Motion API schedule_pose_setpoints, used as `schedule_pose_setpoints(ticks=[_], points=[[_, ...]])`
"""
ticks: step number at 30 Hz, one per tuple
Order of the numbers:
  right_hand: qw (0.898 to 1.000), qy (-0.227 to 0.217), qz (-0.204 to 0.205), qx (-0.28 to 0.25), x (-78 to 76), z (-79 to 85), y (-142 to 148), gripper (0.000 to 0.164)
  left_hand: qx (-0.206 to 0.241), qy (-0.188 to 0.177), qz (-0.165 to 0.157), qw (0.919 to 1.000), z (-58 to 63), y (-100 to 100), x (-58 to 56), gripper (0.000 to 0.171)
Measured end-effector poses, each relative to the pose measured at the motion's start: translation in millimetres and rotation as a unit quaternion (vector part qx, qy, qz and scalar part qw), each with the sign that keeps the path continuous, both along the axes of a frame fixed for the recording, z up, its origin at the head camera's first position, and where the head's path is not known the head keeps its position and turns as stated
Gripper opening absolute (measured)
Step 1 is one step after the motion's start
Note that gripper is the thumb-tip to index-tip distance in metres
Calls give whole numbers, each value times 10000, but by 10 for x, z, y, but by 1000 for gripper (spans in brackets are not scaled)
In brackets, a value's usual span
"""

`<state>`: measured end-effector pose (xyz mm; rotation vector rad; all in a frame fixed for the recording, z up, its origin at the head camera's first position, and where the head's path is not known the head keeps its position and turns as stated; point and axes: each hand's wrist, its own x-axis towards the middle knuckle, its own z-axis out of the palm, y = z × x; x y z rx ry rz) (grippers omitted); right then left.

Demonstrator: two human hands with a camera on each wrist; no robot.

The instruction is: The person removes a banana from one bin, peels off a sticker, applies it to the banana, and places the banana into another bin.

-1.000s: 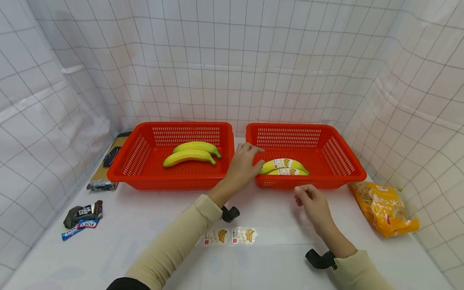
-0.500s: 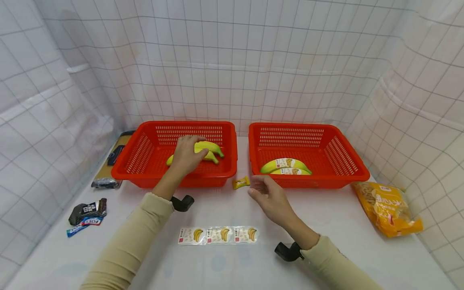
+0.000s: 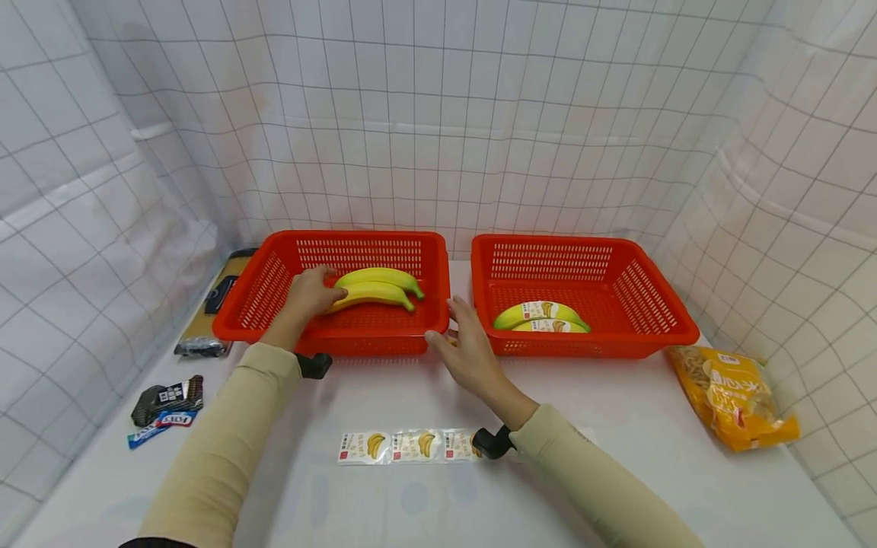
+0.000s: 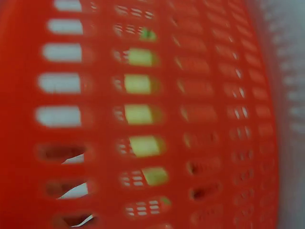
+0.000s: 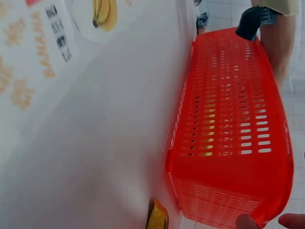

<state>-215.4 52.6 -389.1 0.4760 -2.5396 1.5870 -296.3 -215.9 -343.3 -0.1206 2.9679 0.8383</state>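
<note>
In the head view, my left hand [image 3: 308, 295] reaches into the left red basket [image 3: 329, 342], at the left end of two bananas. Its thumb lies close to the front banana [image 3: 373, 294]; whether they touch I cannot tell. The back banana [image 3: 384, 277] lies beside it. My right hand [image 3: 473, 354] is at this basket's front right corner, thumb and fingers spread around the rim. In the right wrist view, fingertips [image 5: 245, 221] show at the basket corner. Through the basket's slots [image 4: 28, 167], the left wrist view shows yellow banana.
The right red basket [image 3: 582, 344] holds two labelled bananas [image 3: 537, 313]. Banana stickers [image 3: 416, 446] lie on the white table in front. An orange snack bag [image 3: 733, 396] is at right, black and blue packets [image 3: 167, 399] at left. A small yellow packet [image 5: 157, 217] lies between the baskets.
My left hand has gone from between the baskets, over the bananas, to their left end. My right hand has moved left from the right basket's front to the left basket's corner.
</note>
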Motion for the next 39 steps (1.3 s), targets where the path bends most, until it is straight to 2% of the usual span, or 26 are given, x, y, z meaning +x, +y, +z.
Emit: schedule_pose_setpoints(ticks=[5,11,20,28,35,39], points=[[9996,82,-205,200,-99,-38,-62,66,-266,-317,-183,9990,-61,-60,-61,60],[9987,192,-251,405,-128,-64,-89,65,-443,-591,-507,9960,-99,-137,-137,62],[9970,255,-224,693,-142,-47,-87,66,-118,-1150,-487,9921,-118,-160,-158,69],[9953,365,-224,866,-140,-16,-68,67,-81,-1157,-739,9905,-141,-145,-168,68],[9956,356,-208,839,-146,-12,-59,67,-462,-1362,-1219,9821,-193,-118,-175,64],[9955,261,-224,877,-143,-10,-59,68,-493,-1315,-1277,9818,-212,-103,-166,63]])
